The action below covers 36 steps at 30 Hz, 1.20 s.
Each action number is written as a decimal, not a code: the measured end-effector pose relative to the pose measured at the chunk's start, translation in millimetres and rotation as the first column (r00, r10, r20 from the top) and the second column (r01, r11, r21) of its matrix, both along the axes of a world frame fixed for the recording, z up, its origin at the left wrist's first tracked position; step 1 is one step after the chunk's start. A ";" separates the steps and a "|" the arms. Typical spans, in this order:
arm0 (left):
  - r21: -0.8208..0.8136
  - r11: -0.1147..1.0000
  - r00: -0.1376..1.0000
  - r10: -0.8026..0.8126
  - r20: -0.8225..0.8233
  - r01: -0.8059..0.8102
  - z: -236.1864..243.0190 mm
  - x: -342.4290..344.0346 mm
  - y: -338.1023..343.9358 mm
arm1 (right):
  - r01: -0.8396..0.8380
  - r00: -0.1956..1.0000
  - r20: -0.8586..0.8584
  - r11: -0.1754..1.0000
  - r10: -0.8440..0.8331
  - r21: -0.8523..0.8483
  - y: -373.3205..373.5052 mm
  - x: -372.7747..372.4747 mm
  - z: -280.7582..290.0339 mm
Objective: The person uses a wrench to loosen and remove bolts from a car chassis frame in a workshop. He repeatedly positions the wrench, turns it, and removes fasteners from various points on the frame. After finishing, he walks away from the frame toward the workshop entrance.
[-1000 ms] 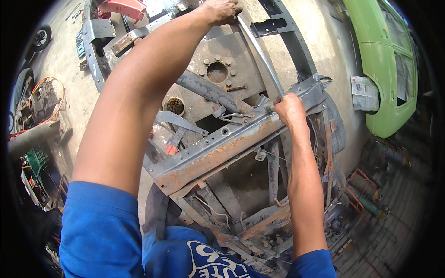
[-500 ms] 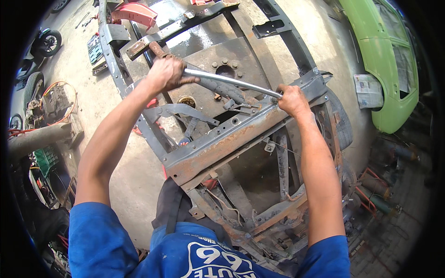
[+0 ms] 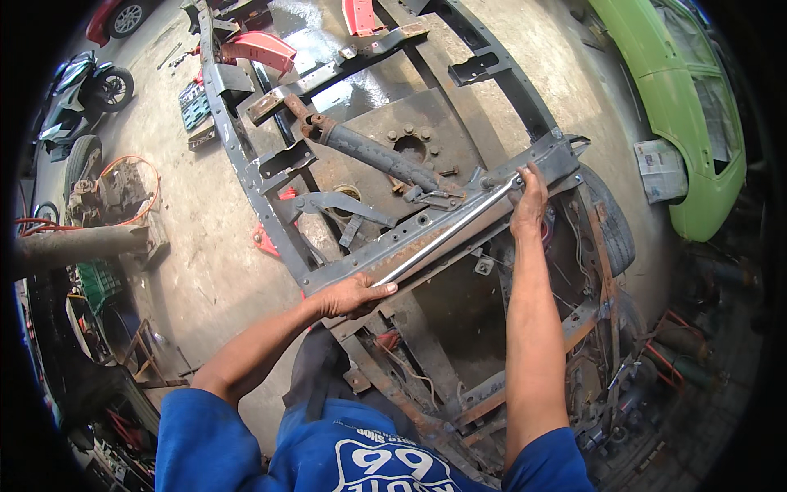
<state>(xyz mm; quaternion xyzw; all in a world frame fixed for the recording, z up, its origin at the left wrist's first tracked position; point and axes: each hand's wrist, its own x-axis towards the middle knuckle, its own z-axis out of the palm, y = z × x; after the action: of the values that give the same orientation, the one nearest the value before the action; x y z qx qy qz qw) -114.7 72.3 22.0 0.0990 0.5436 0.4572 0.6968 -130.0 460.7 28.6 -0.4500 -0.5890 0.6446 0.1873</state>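
Note:
A long silver wrench bar (image 3: 447, 235) slants low along the rust-spotted grey crossmember (image 3: 385, 246) of a vehicle frame. My left hand (image 3: 357, 297) is closed round the bar's lower-left end. My right hand (image 3: 529, 201) is closed round its upper-right end, where the bar meets a fitting on the crossmember; the exact fitting is partly hidden by my fingers. Beyond the bar, a grey hydraulic cylinder (image 3: 369, 156) lies diagonally across the frame, above a steel plate with a ring of bolts (image 3: 410, 146).
A light green car body (image 3: 697, 189) stands at the right. A motorbike (image 3: 82, 107), a tool case (image 3: 195, 105), a steel pipe (image 3: 74, 242) and orange hose (image 3: 131, 157) lie at the left. Red brackets (image 3: 254, 49) sit on the far frame. Gas cylinders (image 3: 680, 361) are at lower right.
My left hand and the bar's free end have swung from the far side down toward me, so the bar lies along the crossmember. My right hand stays at the same end.

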 end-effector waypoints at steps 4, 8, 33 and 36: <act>-0.112 0.977 0.974 0.163 -0.158 -0.182 7.3 38.3 12.0 | -0.369 0.893 0.423 0.788 0.155 0.492 4.5 -32.1 -21.1; -0.125 0.966 0.962 0.201 -0.184 -0.226 4.2 116.5 62.0 | -0.486 0.799 0.587 0.715 0.130 0.503 7.1 -37.8 -17.0; -0.046 0.998 0.999 0.040 0.003 -0.040 -4.0 178.7 143.9 | -0.949 0.249 0.947 0.246 0.204 0.196 -3.5 -76.7 37.5; 0.052 0.998 0.960 0.057 -0.274 -0.044 12.8 197.4 167.8 | -0.918 0.332 0.921 0.294 0.204 0.266 13.7 -61.7 47.1</act>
<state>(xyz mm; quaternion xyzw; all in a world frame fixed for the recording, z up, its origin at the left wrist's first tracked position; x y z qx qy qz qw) 82.7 240.1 34.8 0.1634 0.6270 0.4688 0.6003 -191.7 474.3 75.7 -0.2558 -0.9465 0.0809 -0.1794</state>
